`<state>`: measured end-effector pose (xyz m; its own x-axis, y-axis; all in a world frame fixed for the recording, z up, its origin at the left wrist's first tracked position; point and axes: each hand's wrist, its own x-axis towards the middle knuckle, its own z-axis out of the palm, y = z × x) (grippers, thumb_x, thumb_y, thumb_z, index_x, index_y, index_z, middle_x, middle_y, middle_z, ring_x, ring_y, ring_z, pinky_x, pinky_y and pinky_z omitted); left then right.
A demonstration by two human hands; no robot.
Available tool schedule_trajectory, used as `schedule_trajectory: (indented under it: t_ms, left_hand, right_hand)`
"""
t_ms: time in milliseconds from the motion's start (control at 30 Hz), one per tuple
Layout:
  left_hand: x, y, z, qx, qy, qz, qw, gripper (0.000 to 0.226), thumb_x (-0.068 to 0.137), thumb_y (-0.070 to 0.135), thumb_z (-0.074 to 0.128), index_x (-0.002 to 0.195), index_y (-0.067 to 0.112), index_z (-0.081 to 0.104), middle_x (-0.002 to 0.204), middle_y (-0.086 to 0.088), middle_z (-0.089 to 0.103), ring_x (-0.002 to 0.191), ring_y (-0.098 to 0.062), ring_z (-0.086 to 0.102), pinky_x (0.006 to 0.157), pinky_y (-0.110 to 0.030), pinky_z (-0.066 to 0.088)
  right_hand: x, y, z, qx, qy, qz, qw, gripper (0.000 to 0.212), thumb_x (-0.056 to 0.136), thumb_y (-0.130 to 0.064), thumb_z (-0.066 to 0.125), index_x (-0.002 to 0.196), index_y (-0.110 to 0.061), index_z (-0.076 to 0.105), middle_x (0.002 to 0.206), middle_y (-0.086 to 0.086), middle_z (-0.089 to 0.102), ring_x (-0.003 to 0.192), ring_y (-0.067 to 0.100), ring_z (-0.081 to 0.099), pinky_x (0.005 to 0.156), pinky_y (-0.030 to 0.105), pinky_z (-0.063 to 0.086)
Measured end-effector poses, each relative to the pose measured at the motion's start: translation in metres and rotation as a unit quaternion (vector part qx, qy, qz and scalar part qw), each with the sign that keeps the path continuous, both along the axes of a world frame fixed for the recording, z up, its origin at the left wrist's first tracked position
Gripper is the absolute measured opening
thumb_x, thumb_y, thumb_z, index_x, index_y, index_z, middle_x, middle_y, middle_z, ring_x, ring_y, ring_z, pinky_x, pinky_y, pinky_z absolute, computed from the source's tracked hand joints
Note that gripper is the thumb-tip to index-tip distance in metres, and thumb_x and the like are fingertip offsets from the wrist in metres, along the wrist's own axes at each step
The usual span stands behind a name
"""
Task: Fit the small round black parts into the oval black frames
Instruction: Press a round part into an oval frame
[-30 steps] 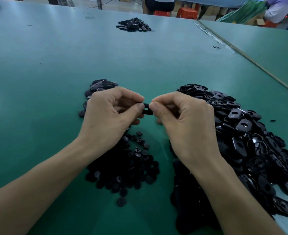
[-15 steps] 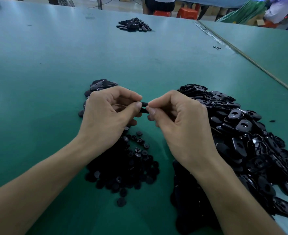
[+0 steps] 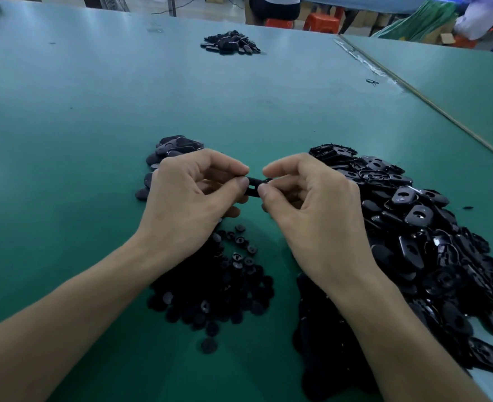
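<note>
Oval black frame (image 3: 254, 188), no readable markings, is pinched between left hand (image 3: 190, 198) and right hand (image 3: 312, 204).

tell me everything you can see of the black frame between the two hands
The black frame is small, flat, dark plastic by its look, mostly hidden by fingers. It is held roughly level above the green table, with one small opening showing. The left hand pinches its left end, the right hand its right end. Whether anything is fitted in it cannot be told.
</note>
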<state>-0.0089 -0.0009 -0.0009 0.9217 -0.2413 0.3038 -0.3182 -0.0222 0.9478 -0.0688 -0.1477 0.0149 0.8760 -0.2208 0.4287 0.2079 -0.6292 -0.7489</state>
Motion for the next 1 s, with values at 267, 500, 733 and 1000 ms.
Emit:
schedule_trajectory:
  t_ms: [267, 500, 733, 1000]
  left_hand:
    - [-0.0032, -0.0002, 0.0028, 0.011, -0.032, -0.024, 0.999, 0.02, 0.083, 0.004, 0.078, 0.086, 0.023, 0.073, 0.078, 0.0, 0.077, 0.071, -0.018, 0.075, 0.064, -0.027, 0.06]
    - [-0.0043, -0.0015, 0.0019, 0.043, -0.06, -0.013, 0.997, 0.021, 0.081, 0.011, 0.076, 0.084, 0.031, 0.073, 0.078, 0.008, 0.075, 0.068, -0.01, 0.072, 0.067, -0.028, 0.059]
    - [-0.0067, -0.0025, 0.0037, 0.034, -0.061, -0.023, 0.997, 0.019, 0.08, 0.01, 0.073, 0.086, 0.029, 0.073, 0.08, 0.008, 0.076, 0.071, -0.009, 0.073, 0.07, -0.025, 0.059]
    - [-0.007, -0.0034, 0.0044, 0.022, -0.06, -0.019, 0.998, 0.021, 0.077, 0.01, 0.075, 0.084, 0.03, 0.072, 0.077, 0.009, 0.075, 0.066, -0.01, 0.072, 0.068, -0.022, 0.057]
  right_hand:
    - [0.0002, 0.0006, 0.0014, -0.004, -0.012, -0.01, 1.0, 0.015, 0.09, -0.009, 0.071, 0.097, -0.02, 0.078, 0.079, -0.013, 0.074, 0.073, 0.003, 0.07, 0.071, 0.025, 0.057]
    - [-0.0005, 0.0005, 0.0036, 0.029, 0.005, -0.009, 1.0, 0.013, 0.085, -0.008, 0.076, 0.084, -0.021, 0.076, 0.069, -0.013, 0.072, 0.064, 0.0, 0.068, 0.063, 0.014, 0.053]
    - [-0.001, 0.0006, 0.0048, 0.035, 0.004, -0.008, 0.999, 0.015, 0.085, -0.008, 0.076, 0.084, -0.022, 0.076, 0.069, -0.016, 0.071, 0.064, 0.0, 0.067, 0.062, 0.009, 0.049]
    - [-0.0007, 0.0024, 0.0046, 0.043, 0.017, -0.005, 0.999, 0.018, 0.085, -0.007, 0.073, 0.08, -0.023, 0.07, 0.066, -0.015, 0.068, 0.063, 0.0, 0.065, 0.06, 0.008, 0.047]
